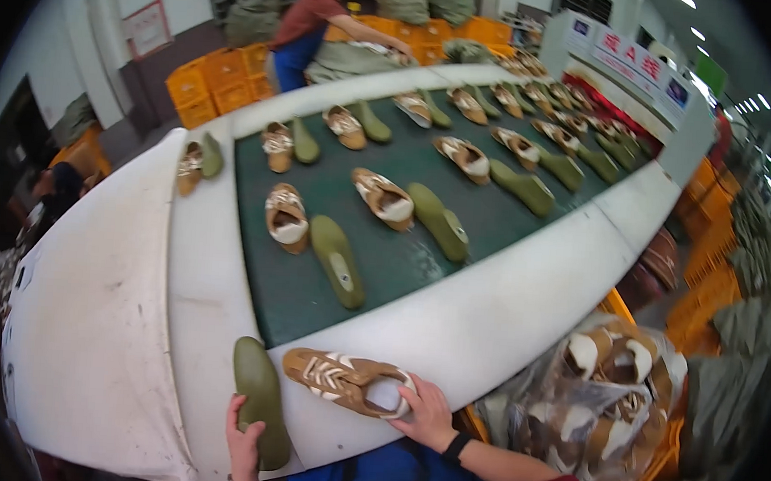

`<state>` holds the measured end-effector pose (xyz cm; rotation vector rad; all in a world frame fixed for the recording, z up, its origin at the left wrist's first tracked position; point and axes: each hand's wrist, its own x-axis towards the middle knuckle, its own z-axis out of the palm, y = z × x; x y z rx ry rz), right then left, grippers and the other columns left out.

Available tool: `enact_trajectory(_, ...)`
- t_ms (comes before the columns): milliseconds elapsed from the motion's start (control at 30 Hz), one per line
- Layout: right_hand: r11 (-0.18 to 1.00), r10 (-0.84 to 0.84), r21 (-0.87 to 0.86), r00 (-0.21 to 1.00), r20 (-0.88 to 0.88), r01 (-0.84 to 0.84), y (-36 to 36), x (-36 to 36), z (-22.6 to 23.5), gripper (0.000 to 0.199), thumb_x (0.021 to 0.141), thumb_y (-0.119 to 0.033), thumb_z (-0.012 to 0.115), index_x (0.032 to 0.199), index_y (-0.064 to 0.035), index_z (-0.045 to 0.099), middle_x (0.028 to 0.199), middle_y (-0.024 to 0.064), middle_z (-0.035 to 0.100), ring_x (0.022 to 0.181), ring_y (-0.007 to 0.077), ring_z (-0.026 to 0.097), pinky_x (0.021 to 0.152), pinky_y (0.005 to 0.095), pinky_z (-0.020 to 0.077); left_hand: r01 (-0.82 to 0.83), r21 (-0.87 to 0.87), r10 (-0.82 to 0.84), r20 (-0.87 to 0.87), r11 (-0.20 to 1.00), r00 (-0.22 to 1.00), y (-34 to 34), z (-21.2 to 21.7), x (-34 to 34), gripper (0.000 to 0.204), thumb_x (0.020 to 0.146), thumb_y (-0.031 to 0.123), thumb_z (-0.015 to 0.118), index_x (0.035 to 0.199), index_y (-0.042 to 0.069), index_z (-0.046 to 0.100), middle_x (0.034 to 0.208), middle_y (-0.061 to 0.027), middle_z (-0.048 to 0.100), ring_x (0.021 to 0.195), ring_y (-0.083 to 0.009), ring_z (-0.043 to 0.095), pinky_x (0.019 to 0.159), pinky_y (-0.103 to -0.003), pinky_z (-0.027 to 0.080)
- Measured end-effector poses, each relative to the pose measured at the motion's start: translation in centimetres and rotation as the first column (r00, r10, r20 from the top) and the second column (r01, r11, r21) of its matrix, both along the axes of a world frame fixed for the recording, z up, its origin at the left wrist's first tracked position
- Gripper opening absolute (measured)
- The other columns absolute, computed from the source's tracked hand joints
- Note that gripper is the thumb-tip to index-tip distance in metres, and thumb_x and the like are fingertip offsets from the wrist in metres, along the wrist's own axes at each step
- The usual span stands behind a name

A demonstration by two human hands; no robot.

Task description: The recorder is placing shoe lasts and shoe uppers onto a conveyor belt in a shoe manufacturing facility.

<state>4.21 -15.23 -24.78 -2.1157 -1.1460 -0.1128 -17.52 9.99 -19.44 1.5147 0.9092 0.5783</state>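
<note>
My left hand [246, 441] is closed on an olive-green shoe last [259, 392], a smooth foot-shaped block, gripping its near end at the table's front edge. Beside it, a tan and white sneaker upper [331, 375] with pale laces lies with its toe to the left. My right hand [427, 413] grips it at the heel, fingers at the rim of its opening. White shows inside that opening. Both pieces are over the white border [414, 341] of the conveyor table.
Tan shoes [287, 218] and green lasts [337, 262] lie in rows along the dark green belt [309, 316]. At right, a clear bag of shoes [606, 408] sits in an orange crate [660, 465]. A co-worker [316, 21] reaches over at the far side. Orange crates [213, 81] are stacked behind.
</note>
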Motion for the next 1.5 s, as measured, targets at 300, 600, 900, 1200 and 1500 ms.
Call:
enact_trajectory(300, 0.999, 0.032, 0.033, 0.999, 0.035, -0.033, 0.7, 0.0, 0.4, 0.077, 0.061, -0.029, 0.083, 0.127, -0.0154, 0.044, 0.127, 0.0191, 0.049, 0.103, 0.0363, 0.055, 0.090, 0.0447, 0.0447, -0.125, -0.041, 0.128, 0.082, 0.991, 0.988, -0.9, -1.2, -0.1, 0.055, 0.070, 0.000, 0.058, 0.124, 0.002, 0.049, 0.147, -0.0203, 0.031, 0.130, -0.0283, 0.040, 0.106, -0.034, 0.033)
enact_trajectory(600, 1.000, 0.002, -0.022, 1.000, 0.030, -0.001, 0.2, 0.3, 0.1, 0.077, 0.063, -0.031, 0.081, 0.129, -0.0156, 0.045, 0.129, 0.0191, 0.048, 0.105, 0.0364, 0.054, 0.091, 0.0444, 0.0443, -0.111, -0.030, 0.114, 0.152, 0.993, 0.982, -1.9, 0.5, 1.5, 0.056, 0.072, 0.000, 0.053, 0.128, 0.002, 0.047, 0.127, -0.0116, 0.049, 0.111, -0.0212, 0.052, 0.095, -0.031, 0.043)
enact_trajectory(900, 1.000, 0.025, 0.008, 1.000, 0.013, -0.025, 0.4, -0.1, -0.4, 0.077, 0.070, -0.032, 0.077, 0.137, -0.0168, 0.040, 0.131, 0.0185, 0.046, 0.109, 0.0349, 0.053, 0.096, 0.0425, 0.0423, -0.078, -0.029, 0.080, 0.089, 0.997, 0.993, -2.5, 2.0, 0.9, 0.055, 0.080, 0.004, 0.055, 0.134, 0.001, 0.043, 0.131, -0.0177, 0.048, 0.115, -0.0287, 0.049, 0.098, -0.036, 0.040)
enact_trajectory(1200, 0.999, 0.026, 0.026, 1.000, 0.000, -0.026, 0.4, -0.3, -0.8, 0.078, 0.072, -0.032, 0.076, 0.139, -0.0178, 0.038, 0.133, 0.0185, 0.045, 0.110, 0.0359, 0.053, 0.098, 0.0430, 0.0416, -0.086, -0.072, 0.091, 0.080, 0.994, 0.993, -2.7, 2.5, 0.8, 0.054, 0.081, 0.003, 0.054, 0.134, 0.001, 0.043, 0.131, -0.0176, 0.048, 0.114, -0.0289, 0.049, 0.096, -0.036, 0.042)
enact_trajectory(1500, 1.000, 0.027, -0.002, 1.000, -0.002, -0.027, 0.4, -0.2, 0.3, 0.077, 0.071, -0.031, 0.076, 0.137, -0.0177, 0.038, 0.130, 0.0186, 0.046, 0.108, 0.0357, 0.052, 0.097, 0.0425, 0.0410, -0.088, -0.052, 0.092, 0.074, 0.995, 0.993, -3.0, 3.6, 1.3, 0.054, 0.081, 0.003, 0.054, 0.134, 0.000, 0.044, 0.130, -0.0179, 0.049, 0.114, -0.0286, 0.050, 0.097, -0.036, 0.041)
